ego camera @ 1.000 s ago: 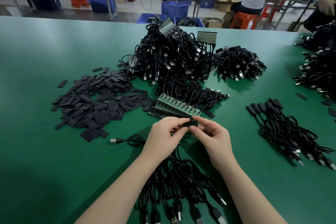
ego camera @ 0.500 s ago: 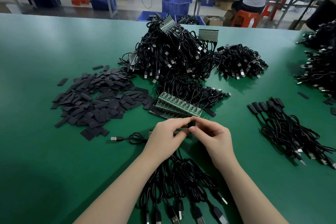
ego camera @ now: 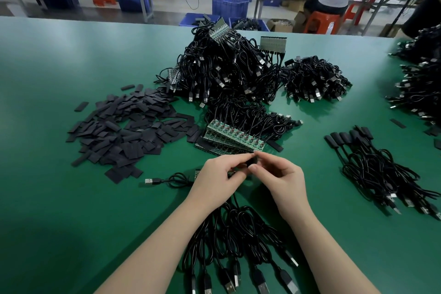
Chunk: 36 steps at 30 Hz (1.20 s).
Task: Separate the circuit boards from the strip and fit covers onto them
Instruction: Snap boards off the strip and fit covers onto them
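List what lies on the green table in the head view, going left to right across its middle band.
Pile of flat black covers → strip of green circuit boards → row of cables with covers already fitted → loose black cover near the right edge.

Cover [ego camera: 251,162] mostly behind fingers [ego camera: 241,159]

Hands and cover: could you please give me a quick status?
Left hand and right hand both pinching a black cover. Board strip waits just beyond. Cables under wrists, nothing blocking.
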Each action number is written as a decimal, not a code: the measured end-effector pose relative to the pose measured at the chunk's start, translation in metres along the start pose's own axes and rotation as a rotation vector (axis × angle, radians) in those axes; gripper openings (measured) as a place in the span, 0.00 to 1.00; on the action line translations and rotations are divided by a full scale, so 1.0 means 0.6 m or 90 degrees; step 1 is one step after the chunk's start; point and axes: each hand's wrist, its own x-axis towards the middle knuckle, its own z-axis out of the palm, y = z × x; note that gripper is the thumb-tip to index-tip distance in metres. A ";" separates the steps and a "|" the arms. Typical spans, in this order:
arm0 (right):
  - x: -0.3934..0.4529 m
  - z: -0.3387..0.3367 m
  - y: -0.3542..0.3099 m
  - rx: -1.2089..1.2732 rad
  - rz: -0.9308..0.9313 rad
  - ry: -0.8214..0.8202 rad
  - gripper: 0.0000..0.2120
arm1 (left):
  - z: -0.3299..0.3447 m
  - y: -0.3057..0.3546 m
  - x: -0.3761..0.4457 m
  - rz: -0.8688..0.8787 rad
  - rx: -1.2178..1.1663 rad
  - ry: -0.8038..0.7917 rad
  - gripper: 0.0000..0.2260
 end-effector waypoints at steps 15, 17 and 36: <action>0.001 0.002 0.004 -0.035 0.003 0.000 0.14 | 0.003 -0.003 0.002 -0.038 -0.094 0.068 0.17; 0.001 0.001 0.005 -0.036 0.010 -0.004 0.11 | 0.002 -0.002 0.000 -0.034 -0.094 0.060 0.16; 0.001 0.003 0.005 -0.086 -0.034 -0.052 0.13 | -0.001 0.004 0.001 -0.095 -0.046 0.048 0.24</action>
